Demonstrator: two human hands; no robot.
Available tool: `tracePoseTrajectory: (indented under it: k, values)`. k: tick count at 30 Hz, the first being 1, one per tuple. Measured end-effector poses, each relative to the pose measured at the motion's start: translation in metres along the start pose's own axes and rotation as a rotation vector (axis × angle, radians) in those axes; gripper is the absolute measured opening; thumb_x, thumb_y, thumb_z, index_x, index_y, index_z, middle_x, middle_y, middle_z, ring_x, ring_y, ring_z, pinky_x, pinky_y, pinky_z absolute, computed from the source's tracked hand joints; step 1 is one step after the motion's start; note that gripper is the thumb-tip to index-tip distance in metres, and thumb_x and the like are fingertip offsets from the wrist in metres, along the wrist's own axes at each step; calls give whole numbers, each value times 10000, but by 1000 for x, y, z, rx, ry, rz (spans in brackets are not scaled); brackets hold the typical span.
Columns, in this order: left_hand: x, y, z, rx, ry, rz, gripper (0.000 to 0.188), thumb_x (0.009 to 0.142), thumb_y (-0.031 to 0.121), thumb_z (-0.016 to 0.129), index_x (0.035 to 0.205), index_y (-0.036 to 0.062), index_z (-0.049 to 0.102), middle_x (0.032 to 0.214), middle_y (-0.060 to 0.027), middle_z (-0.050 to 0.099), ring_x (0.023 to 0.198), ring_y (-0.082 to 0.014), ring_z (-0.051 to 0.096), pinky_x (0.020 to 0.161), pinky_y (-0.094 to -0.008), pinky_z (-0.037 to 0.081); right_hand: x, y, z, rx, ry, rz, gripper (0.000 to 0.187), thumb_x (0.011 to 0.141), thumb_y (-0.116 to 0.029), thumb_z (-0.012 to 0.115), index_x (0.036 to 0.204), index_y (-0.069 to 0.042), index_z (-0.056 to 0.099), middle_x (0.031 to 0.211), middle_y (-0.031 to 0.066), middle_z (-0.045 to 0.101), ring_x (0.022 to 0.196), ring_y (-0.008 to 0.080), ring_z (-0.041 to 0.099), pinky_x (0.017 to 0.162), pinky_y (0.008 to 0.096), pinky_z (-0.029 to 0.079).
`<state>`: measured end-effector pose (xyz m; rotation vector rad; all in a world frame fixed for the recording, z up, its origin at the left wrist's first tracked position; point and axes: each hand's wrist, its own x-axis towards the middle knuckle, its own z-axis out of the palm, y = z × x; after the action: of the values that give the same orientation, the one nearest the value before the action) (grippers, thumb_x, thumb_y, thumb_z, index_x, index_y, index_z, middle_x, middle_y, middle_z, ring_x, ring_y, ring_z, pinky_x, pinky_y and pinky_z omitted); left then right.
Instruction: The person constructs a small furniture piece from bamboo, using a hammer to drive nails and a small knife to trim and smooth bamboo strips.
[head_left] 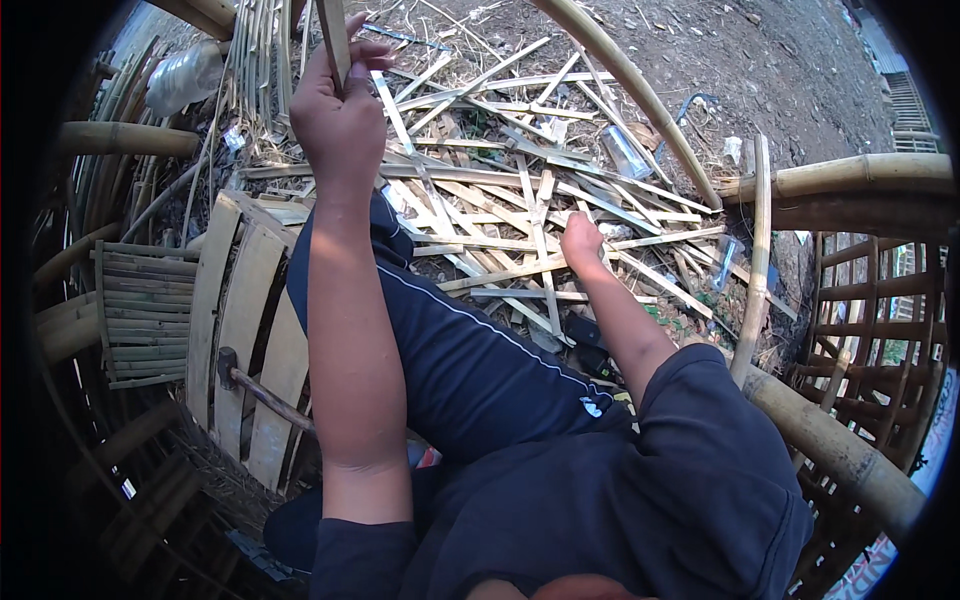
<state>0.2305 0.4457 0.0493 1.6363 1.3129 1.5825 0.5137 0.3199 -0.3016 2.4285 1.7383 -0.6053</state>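
My left hand (338,108) is raised at the upper left, its thumb and fingers closed round a flat bamboo strip (333,42) that runs up out of view. Some of its fingertips stick out to the right of the strip. Lower down, my right hand (581,243) is a closed fist over a loose pile of split bamboo strips (480,187). What it grips, if anything, is hidden. A hammer (228,368) with a wooden handle lies on a slatted wooden seat (247,310), left of my dark-trousered leg.
Thick bamboo poles (640,90) frame the space, with another pole (850,177) at the right. A woven bamboo lattice (875,330) stands right. Bundled strips (262,75) and a clear plastic bottle (185,78) are at the upper left. Plastic litter (625,152) lies among the strips on bare earth.
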Motion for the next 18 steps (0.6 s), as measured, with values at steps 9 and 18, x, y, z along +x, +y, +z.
tracePoseTrajectory:
  k: [9, 18]
  values:
    - [-7, 4, 0, 49, 18, -45, 385, 979, -84, 470, 1290, 69, 637, 993, -21, 711, 906, -97, 677, 748, -239, 494, -34, 17, -1, 41, -111, -181, 242, 844, -35, 553, 1063, -31, 657, 1237, 172, 550, 1004, 392, 661, 863, 493, 539]
    - [-13, 0, 0, 61, -26, -20, 392, 992, -63, 473, 1339, 64, 603, 1050, -5, 709, 930, -69, 648, 759, -224, 459, -44, -1, -4, -56, -269, -231, 280, 837, -159, 570, 1043, -24, 705, 1250, 194, 653, 1045, 360, 679, 893, 474, 543]
